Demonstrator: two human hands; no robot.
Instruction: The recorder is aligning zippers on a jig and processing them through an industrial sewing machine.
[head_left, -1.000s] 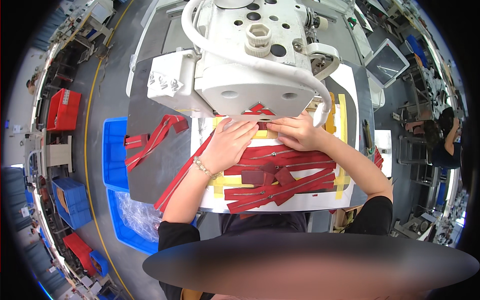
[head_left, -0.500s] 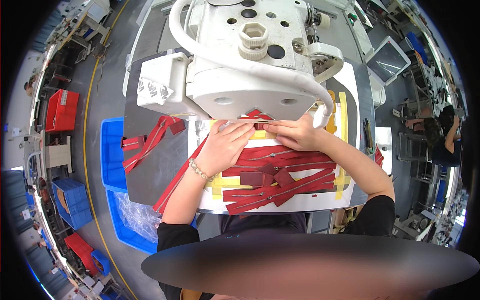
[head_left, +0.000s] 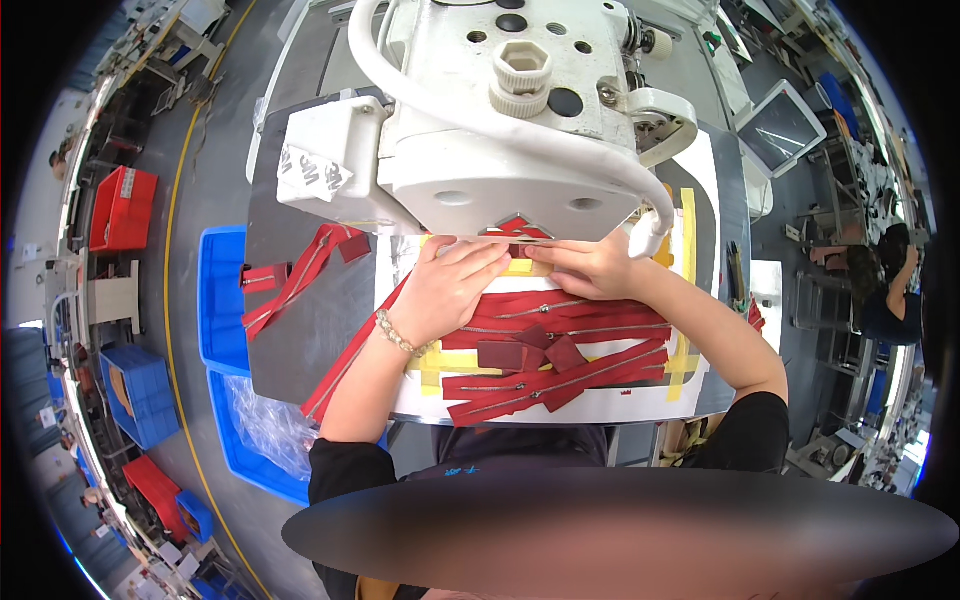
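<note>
Workshop floor, grey, a yellow line (head_left: 168, 300) running along the left side; benches and crates beyond, bent by the lens. One co-worker (head_left: 890, 300) seated at far right.

Containers: two blue bins at the left table edge. Rear blue bin (head_left: 222, 300): contents not readable. Front blue bin (head_left: 228, 445): crumpled clear plastic film (head_left: 268, 428). Across the aisle, a red crate (head_left: 124, 208), a blue crate (head_left: 140, 397), and, lower down, a red bin (head_left: 158, 490) beside a small blue bin (head_left: 196, 515).

Counts: one white sewing machine head (head_left: 520, 170); one tilted screen (head_left: 782, 128) at right rear. Red zipper strips (head_left: 555, 385) overlap in front of the hands, at least three, full count unclear; at least three maroon tabs (head_left: 500, 355) among them. Further red zipper pieces (head_left: 308, 272) at table left. One long zipper strip (head_left: 355, 360) slants from beside the left wrist toward the near left edge.

Surface: dark grey table (head_left: 300, 365), white sheet (head_left: 600, 404) on it, yellow tape (head_left: 687, 240) along the sheet's right side.

Hands: left hand (head_left: 455, 285) laid flat, fingers extended, beaded bracelet (head_left: 398, 335) at the wrist; right hand (head_left: 592, 268) flat, fingers pointing inward. Fingertips of both meet at a dark red fabric piece (head_left: 519, 252), just at the machine's front edge. Cannot tell whether either hand grips or only presses.
</note>
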